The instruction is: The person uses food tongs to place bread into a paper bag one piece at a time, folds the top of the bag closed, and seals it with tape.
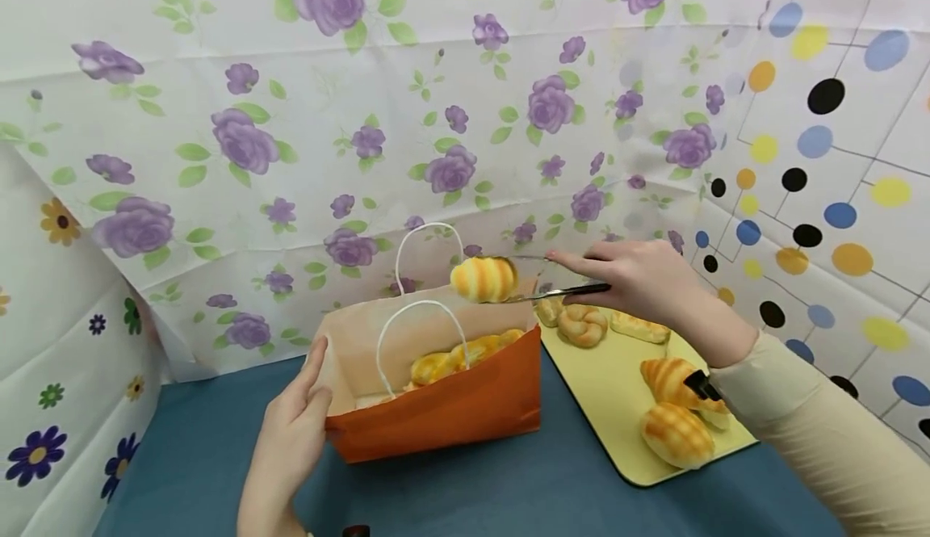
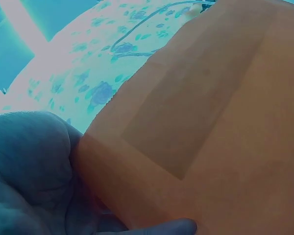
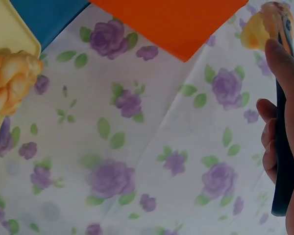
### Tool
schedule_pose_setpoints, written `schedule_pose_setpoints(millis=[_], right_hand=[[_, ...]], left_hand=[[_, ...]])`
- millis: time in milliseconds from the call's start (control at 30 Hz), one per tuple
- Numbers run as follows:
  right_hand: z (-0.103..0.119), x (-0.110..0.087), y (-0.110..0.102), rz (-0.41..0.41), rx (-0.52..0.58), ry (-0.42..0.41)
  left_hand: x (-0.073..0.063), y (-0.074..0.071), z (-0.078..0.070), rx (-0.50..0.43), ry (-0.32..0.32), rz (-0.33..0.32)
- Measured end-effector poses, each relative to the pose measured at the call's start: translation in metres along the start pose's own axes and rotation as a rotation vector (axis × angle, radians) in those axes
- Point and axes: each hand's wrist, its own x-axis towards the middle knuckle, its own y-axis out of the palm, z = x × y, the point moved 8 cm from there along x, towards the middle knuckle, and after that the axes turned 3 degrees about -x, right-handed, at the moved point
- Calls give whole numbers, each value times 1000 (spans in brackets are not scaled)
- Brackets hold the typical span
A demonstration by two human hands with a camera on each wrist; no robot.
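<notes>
At the near edge a small dark brown thing (image 1: 356,531) pokes into sight on the blue cloth (image 1: 196,456). The left hand (image 1: 286,432) rests against the left end of the orange paper bag (image 1: 436,432), its fingers extended along the paper rather than curled. The bag's near rim dips below its far one, leaving the mouth facing the person, though the near white handle (image 1: 420,304) arches up across it. Inside lies yellow bread (image 1: 432,367), towards the right. A narrow strip of cloth separates the bag from the rounded edge of the yellow tray (image 1: 588,396); there, a round bun (image 1: 679,436) sits near the front edge, a croissant (image 1: 668,382) touching it behind, and a knotted roll (image 1: 584,325) farther back. Above the tray's far end the right hand (image 1: 635,278) grips the metal tongs (image 1: 559,291), whose tips are closed around a striped roll (image 1: 484,279). That roll hangs in the air at the bag's far rim, in front of the far handle (image 1: 429,224). Close behind rises the floral sheet (image 1: 450,117).
</notes>
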Motion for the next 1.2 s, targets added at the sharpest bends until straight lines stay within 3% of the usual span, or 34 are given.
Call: schedule_pose_setpoints(millis=[233,467,533,633,800,1200], right_hand=[[19,45,10,87,18,-158],[49,86,45,369,99,-282],[58,96,56,411,131,-291],[69,106,68,408,158,-292],[82,110,86,430,168,-285],[101,122,117,546,125,-253]], left_hand=[[-1,0,-10,42,84,17],[0,0,-15,107,35,38],[0,0,-16,125,40,50],[-1,0,-16,143,33,79],[-1,4,-13,154,-20,119],[1,2,-13,150,-31,95]])
